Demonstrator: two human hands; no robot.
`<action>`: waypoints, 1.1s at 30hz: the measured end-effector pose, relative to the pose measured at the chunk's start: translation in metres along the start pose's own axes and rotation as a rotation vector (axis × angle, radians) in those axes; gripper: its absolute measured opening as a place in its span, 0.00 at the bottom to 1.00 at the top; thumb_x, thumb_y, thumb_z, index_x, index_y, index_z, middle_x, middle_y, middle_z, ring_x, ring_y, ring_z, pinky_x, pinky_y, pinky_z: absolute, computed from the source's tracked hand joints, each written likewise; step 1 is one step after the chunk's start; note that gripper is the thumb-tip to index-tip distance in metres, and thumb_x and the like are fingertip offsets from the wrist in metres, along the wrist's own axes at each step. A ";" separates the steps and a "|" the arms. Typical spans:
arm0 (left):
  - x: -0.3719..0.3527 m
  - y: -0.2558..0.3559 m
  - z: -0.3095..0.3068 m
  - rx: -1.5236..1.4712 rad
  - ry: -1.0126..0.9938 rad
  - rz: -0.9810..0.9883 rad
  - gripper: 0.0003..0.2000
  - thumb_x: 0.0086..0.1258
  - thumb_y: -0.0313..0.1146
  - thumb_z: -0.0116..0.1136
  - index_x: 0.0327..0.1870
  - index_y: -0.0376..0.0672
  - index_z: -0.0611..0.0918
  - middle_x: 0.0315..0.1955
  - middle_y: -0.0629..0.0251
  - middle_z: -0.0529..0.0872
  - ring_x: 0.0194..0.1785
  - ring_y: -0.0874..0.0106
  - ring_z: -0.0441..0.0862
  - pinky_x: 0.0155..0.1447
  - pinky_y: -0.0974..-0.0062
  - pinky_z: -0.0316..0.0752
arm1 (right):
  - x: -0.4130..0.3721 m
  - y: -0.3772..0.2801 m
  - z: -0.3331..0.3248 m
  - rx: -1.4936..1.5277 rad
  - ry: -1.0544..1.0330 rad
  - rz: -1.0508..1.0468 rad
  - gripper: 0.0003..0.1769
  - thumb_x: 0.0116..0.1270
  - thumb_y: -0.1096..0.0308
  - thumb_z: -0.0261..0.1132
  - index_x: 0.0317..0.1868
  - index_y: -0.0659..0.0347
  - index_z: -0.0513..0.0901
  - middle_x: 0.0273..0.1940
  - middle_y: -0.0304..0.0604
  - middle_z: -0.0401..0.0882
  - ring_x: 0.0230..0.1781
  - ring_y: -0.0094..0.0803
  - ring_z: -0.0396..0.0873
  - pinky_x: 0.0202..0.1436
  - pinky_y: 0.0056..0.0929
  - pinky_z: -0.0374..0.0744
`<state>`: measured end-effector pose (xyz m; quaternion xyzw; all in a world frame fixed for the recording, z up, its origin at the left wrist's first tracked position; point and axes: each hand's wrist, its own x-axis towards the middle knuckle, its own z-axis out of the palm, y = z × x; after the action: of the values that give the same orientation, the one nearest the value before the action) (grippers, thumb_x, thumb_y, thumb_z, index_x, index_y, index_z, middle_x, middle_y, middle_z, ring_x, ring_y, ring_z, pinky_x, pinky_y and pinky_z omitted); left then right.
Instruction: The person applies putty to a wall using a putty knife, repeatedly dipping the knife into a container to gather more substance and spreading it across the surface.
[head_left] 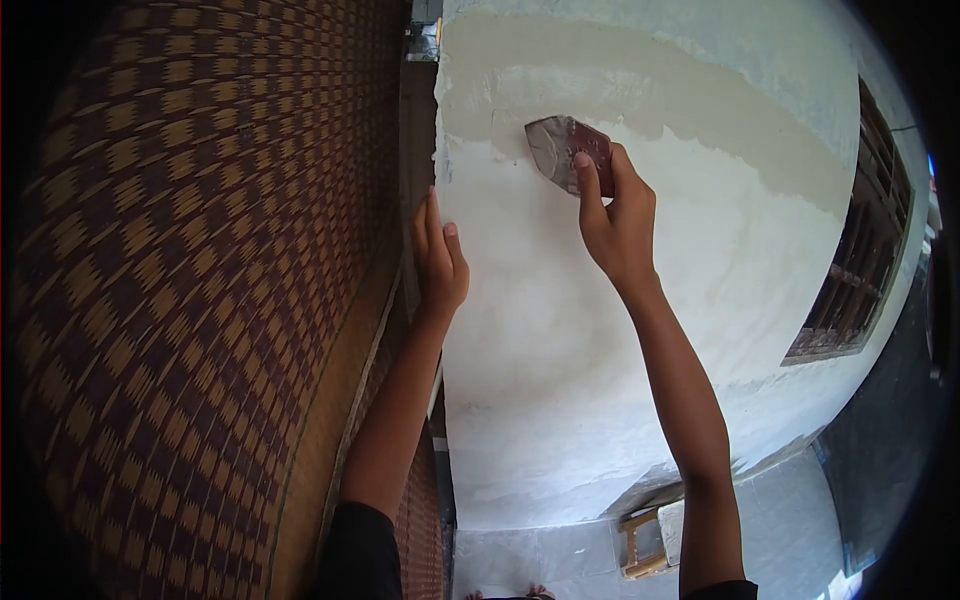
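Observation:
In my right hand (622, 222) is a putty scraper (568, 155) with a dark red grip and a grey, smeared blade, its thumb pressed on the near face. The blade lies against or very close to the white wall (560, 330), just below a band of damp grey-beige putty (600, 65). My left hand (438, 258) rests at the wall's left vertical edge, fingers stretched upward and thumb apart, holding nothing.
A woven brown-and-tan panel (200, 250) runs along the left, with a narrow dark gap beside the wall. A dark barred window (855, 240) is at the right. Below, a small wooden stool-like object (645, 540) stands on the grey tiled floor (560, 555).

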<state>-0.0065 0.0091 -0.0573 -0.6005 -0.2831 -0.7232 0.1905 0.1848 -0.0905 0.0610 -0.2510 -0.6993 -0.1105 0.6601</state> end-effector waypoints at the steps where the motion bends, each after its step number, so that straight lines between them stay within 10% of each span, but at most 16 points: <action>1: 0.000 -0.001 0.000 0.018 0.007 0.017 0.24 0.82 0.33 0.38 0.75 0.33 0.61 0.65 0.45 0.68 0.66 0.52 0.69 0.68 0.58 0.65 | 0.005 0.005 -0.001 0.004 0.021 0.068 0.12 0.75 0.67 0.59 0.49 0.68 0.78 0.31 0.49 0.84 0.28 0.32 0.82 0.35 0.29 0.79; 33: 0.000 -0.004 0.001 0.017 -0.004 0.041 0.24 0.82 0.32 0.37 0.75 0.32 0.60 0.66 0.44 0.67 0.68 0.51 0.67 0.70 0.57 0.64 | 0.040 0.054 -0.002 -0.133 0.215 0.154 0.19 0.70 0.62 0.65 0.50 0.71 0.79 0.37 0.56 0.87 0.37 0.42 0.88 0.44 0.34 0.82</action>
<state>-0.0085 0.0128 -0.0581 -0.6058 -0.2772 -0.7156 0.2099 0.2136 -0.0376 0.0912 -0.3338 -0.5945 -0.1322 0.7195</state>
